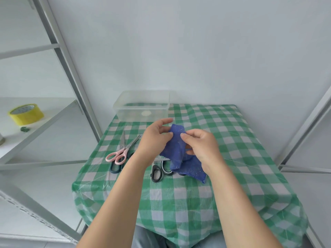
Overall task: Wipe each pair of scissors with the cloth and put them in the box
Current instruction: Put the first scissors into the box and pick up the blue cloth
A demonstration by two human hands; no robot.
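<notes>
**Blue cloth held in both hands over the middle of the table**

The blue cloth [176,140] is lifted off the table [232,140] above its middle, gripped by both hands, and its loose end hangs down toward the near edge. The left hand [154,138] holds the cloth's left side with thumb and curled fingers, the forefinger raised above it. The right hand [200,147] pinches the right side, thumb on the front and fingers curled behind the fabric.

The black-handled scissors [157,171] lie on the table under the cloth, their handles showing just below the left wrist and most of the blades hidden. Toward the left edge lie the pink-handled scissors [121,151], blades apart and pointing at the far edge. They rest across a dark-handled pair [115,168], of which little more than one loop shows.

The clear box [129,114] stands without a lid at the far left corner. A green-and-white checked cover drapes the table. On the shelf [53,111] to the left sits a yellow tape roll [26,114].
</notes>
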